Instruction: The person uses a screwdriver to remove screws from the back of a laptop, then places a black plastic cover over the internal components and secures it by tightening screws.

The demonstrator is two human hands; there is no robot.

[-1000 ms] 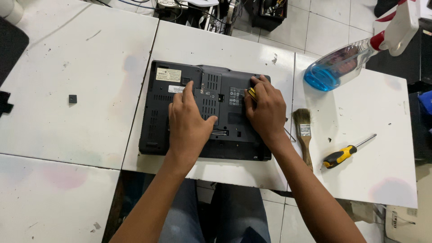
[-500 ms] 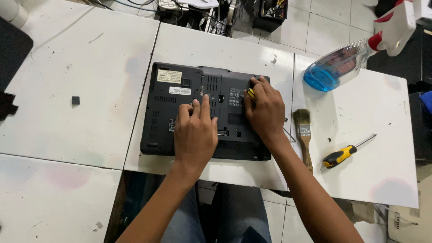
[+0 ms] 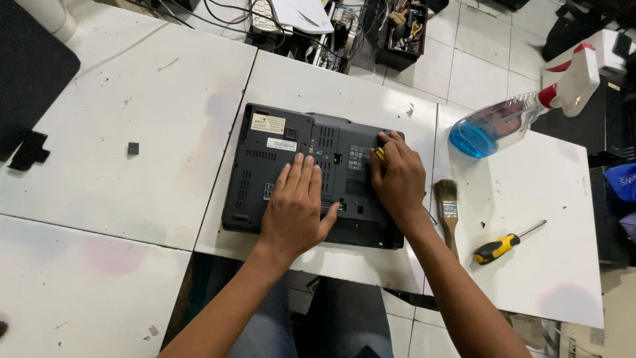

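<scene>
Currently, left hand (image 3: 295,211) lies flat, open, steadying laptop (image 3: 315,174); right hand (image 3: 399,179) grips yellow tool (image 3: 379,155) at 2 o'clock.

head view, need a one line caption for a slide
Left hand flat on an upturned dark laptop, right hand gripping a yellow-handled tool at its right side; brush and screwdriver nearby.

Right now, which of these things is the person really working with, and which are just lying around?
In use:
- upturned dark laptop, left hand flat on it
- small yellow-handled tool, gripped in right hand

Lying about:
- paintbrush
- yellow-and-black screwdriver
- blue spray bottle
- small black square piece
</scene>
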